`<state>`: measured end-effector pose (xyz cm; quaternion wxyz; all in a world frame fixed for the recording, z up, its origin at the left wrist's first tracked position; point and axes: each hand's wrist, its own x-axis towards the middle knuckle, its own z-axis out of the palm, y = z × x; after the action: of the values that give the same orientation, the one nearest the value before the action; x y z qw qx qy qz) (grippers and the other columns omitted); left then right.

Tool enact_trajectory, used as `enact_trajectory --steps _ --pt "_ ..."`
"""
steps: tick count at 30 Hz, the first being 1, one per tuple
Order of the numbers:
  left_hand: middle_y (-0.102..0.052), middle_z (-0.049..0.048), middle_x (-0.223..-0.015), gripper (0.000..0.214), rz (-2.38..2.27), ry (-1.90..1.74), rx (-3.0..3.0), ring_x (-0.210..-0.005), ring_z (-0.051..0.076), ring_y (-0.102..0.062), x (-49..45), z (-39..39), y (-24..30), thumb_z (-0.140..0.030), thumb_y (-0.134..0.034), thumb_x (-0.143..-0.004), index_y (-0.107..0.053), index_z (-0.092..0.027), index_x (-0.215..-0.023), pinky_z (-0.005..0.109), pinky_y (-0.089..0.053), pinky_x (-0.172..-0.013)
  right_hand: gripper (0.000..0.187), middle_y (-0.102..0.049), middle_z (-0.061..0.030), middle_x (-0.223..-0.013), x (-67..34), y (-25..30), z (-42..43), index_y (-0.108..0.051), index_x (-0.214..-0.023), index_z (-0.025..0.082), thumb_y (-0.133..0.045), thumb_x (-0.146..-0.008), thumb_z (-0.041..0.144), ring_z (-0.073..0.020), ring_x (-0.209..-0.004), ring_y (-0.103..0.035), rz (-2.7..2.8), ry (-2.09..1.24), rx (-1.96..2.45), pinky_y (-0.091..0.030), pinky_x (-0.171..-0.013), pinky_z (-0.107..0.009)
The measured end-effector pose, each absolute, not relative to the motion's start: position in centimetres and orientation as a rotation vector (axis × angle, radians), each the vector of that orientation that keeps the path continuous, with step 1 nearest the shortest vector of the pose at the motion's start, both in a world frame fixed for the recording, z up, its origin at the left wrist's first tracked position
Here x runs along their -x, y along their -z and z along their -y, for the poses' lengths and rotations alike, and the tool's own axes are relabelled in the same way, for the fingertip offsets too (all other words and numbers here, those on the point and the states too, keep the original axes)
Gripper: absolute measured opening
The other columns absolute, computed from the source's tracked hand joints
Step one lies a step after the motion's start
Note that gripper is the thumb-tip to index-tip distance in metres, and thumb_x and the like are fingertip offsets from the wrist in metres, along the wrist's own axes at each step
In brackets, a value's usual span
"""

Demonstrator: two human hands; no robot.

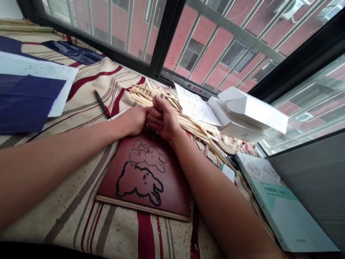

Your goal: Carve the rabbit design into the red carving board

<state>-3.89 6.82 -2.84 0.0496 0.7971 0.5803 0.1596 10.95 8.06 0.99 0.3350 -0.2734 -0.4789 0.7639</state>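
Left hand [135,120] and right hand [165,120] press together at centre. Right fingers [161,114] clamped on a thin pale stick [162,96], upright; left fingers' hold unclear. Loose wooden sticks [198,128] at 3 o'clock; red board [147,172] with rabbit drawing at 6 o'clock.

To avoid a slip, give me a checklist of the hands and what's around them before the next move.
1. Left hand and right hand closed together: ok.
2. Pale tip showing between them: what it belongs to, cannot tell.
3. Wooden sticks in a loose pile beside the hands: ok.
4. Dark red board below the hands, rabbit outlines clear: ok.
5. Red-and-black pen lying apart from the hands: ok.
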Motion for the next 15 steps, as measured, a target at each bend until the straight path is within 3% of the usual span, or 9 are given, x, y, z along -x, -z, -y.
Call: enact_trajectory --steps 4,10,15 --pt "-0.084 0.0167 -0.125 0.036 -1.78 -0.323 -2.479 -0.117 0.033 -0.08 3.65 -6.42 2.17 -0.011 -0.053 -0.096 -0.081 -0.015 -0.117 0.037 -0.061 -0.099 0.052 -0.027 0.0133 -0.046 -10.37 -1.4 -7.9 -0.032 -0.072 0.025 -0.059 -0.112 0.045 -0.0052 -0.037 -0.012 1.286 -1.942 0.775 -0.011 -0.035 -0.018" --pt "-0.084 0.0192 -0.123 0.035 -1.843 -0.241 -2.497 -0.115 0.034 -0.081 3.33 -6.07 1.78 -0.012 -0.051 -0.098 -0.08 -0.012 -0.116 0.037 -0.062 -0.096 0.05 -0.029 0.0131 -0.043 -10.29 -1.88 -7.46 -0.032 -0.072 0.025 -0.052 -0.115 0.04 -0.0048 -0.035 -0.014 1.304 -1.902 0.834 -0.012 -0.033 -0.016" --pt "-0.084 0.0188 -0.121 0.035 -1.9 -0.233 -2.491 -0.112 0.033 -0.081 3.21 -6.23 2.16 -0.013 -0.049 -0.098 -0.076 -0.013 -0.121 0.037 -0.061 -0.093 0.051 -0.028 0.0138 -0.044 -10.57 -1.81 -7.7 -0.034 -0.073 0.025 -0.063 -0.11 0.044 -0.0045 -0.036 -0.013 1.291 -1.902 0.867 -0.013 -0.033 -0.015"
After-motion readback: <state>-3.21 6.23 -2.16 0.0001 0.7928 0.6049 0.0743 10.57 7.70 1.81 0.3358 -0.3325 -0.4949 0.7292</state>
